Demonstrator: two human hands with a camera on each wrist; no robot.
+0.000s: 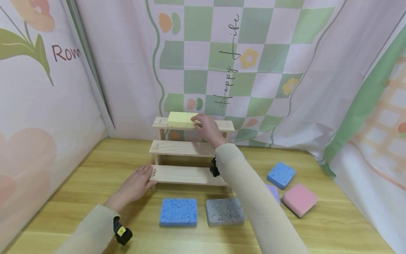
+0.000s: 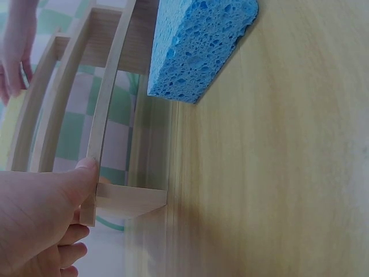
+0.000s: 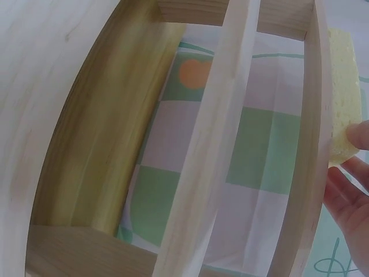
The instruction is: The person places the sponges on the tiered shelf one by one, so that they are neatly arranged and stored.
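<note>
A three-step wooden shelf (image 1: pixel 187 175) stands on the table. On its top step lies a yellow sponge (image 1: pixel 180 120), toward the left. My right hand (image 1: pixel 207 127) pinches that sponge at its right end; the right wrist view shows the thumb on the sponge (image 3: pixel 344 92) and other fingers by its lower edge. At the left end of the lowest step, my left hand (image 1: pixel 134 183) grips the board, thumb on one face and fingers curled past its end, as the left wrist view shows. The lower two steps bear no sponge in the visible parts.
A blue sponge (image 1: pixel 178 212) and a grey sponge (image 1: pixel 224 211) lie in front of the shelf. To the right are another blue sponge (image 1: pixel 281 175), a pink sponge (image 1: pixel 299 199) and a purple one (image 1: pixel 273 192) partly behind my right sleeve. Printed curtains (image 1: pixel 127 70) hang behind.
</note>
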